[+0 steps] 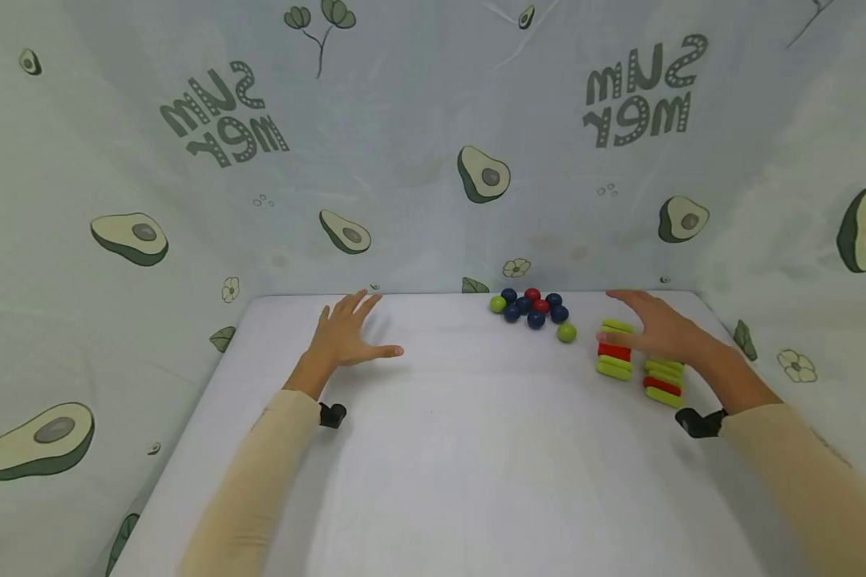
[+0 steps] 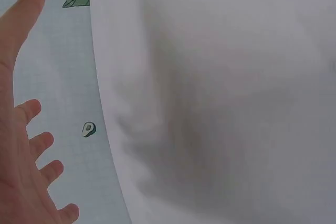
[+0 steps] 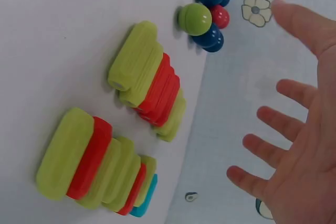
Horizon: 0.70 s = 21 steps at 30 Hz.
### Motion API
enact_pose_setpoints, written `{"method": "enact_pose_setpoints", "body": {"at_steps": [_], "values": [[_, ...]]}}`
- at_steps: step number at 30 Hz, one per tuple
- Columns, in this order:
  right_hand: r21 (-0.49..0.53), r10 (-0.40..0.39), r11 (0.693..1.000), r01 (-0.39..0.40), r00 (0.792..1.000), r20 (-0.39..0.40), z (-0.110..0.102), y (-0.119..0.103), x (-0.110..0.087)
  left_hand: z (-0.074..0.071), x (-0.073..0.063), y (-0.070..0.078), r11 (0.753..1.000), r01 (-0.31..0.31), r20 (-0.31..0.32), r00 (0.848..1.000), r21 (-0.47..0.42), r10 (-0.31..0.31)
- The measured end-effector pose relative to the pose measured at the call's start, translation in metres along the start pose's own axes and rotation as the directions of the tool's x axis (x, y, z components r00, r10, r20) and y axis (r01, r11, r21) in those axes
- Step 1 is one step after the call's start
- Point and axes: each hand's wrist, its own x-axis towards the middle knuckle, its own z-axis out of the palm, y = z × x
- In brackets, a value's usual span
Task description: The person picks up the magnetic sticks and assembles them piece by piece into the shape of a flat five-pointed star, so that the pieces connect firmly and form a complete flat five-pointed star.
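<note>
My left hand [image 1: 341, 332] hovers over the far left of the white table, fingers and thumb spread, holding nothing. In the left wrist view the left hand [image 2: 23, 166] shows its fingers apart, with its shadow on the tabletop. At the right my right hand [image 1: 667, 328] is held above two rows of rounded plastic pieces, thumb and fingers apart and nothing gripped. One row [image 1: 614, 367] is lime green and red; the nearer row [image 1: 664, 391] mixes green and red, and a blue piece [image 3: 144, 198] shows at its far end in the right wrist view.
Left of the right hand, small shiny balls in blue [image 1: 536, 320], red [image 1: 541, 306] and green [image 1: 566, 332] lie grouped near the table's back edge. A pale cloth [image 1: 418, 200] printed with avocados hangs behind and beside the white table [image 1: 462, 449].
</note>
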Motion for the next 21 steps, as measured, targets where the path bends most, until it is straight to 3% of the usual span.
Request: {"method": "enact_pose_setpoints", "body": {"at_steps": [8,13,21], "values": [[0.086,0.024,0.996,-0.022,1.000,-0.020,0.026,0.009,-0.022,0.027,0.009,0.012,0.995,-0.067,-0.063,0.996,-0.079,0.062],[0.120,-0.008,0.993,0.019,0.996,-0.090,0.041,0.008,-0.033,0.043,0.019,0.031,0.988,-0.111,-0.061,0.993,-0.109,0.105],[0.145,-0.035,0.987,0.063,0.982,-0.188,0.063,0.004,-0.041,0.062,0.036,0.066,0.969,-0.132,-0.034,0.991,-0.209,0.128]]}}
